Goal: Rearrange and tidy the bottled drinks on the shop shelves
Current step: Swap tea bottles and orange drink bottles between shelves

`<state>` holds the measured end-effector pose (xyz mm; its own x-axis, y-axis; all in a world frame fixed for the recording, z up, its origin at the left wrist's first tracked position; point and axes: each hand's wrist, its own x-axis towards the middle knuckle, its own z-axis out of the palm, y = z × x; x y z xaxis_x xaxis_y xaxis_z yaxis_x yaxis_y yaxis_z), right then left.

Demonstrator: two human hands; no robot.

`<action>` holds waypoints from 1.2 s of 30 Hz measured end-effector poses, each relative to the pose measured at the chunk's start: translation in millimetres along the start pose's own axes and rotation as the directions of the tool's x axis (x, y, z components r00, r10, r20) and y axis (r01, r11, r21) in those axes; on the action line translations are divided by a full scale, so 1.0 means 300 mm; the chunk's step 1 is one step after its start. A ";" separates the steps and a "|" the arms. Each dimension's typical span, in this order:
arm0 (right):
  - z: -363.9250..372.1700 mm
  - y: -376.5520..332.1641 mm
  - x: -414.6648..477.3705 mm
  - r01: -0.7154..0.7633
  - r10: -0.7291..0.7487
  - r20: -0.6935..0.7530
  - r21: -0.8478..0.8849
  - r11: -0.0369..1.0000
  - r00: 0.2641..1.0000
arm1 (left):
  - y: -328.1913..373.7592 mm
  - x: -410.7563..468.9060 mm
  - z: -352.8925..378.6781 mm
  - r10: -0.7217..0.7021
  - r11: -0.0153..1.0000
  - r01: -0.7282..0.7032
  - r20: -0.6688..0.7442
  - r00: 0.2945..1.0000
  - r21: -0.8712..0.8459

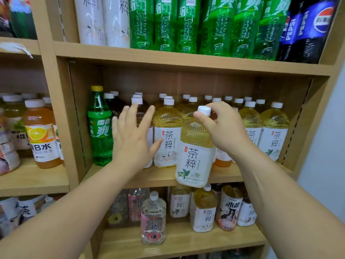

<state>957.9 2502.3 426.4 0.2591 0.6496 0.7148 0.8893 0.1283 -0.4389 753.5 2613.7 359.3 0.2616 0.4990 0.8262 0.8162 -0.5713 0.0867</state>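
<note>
So, the right hand [222,128] has its thumb and fingers curled around the white cap and neck of a yellow tea bottle [196,152], gripping it from above. That bottle hangs in front of the middle shelf [158,177], tipped a bit. Its base is down past the shelf's front edge, so it isn't standing on anything.

The left hand [134,139] is flat and spread out, fingers straight and pointing up, holding nothing. It sits in front of a darker bottle [140,113] in the front row. That puts it between the green Sprite bottle [99,128] at the left end and a standing tea bottle [167,135] with the same white label. The thumb is right by that label, but I can't tell if the palm actually touches anything behind it.

Rest of the middle shelf is rows of white-capped tea bottles [274,131] going back, all upright. Upper shelf has big white-labelled bottles [104,19], big green soda bottles [164,25] and dark Pepsi bottles [306,28] at the right. Lower shelf [130,245] has a clear bottle with a pink label [153,219] out front and a few small tea bottles [204,212] beside it. Over in the left bay there's an orange vitamin drink [42,135] near the front.
</note>
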 end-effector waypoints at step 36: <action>-0.266 0.220 -0.097 -0.043 0.041 -0.031 -0.034 0.999 0.999 | 0.354 0.162 -0.122 -0.243 0.596 0.420 0.344 0.907 -0.685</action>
<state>1039.1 2432.1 420.0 0.3072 0.6311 0.7123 0.8898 0.0749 -0.4501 833.9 2553.4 429.2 0.2162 0.8158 0.5364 0.2434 -0.5771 0.7796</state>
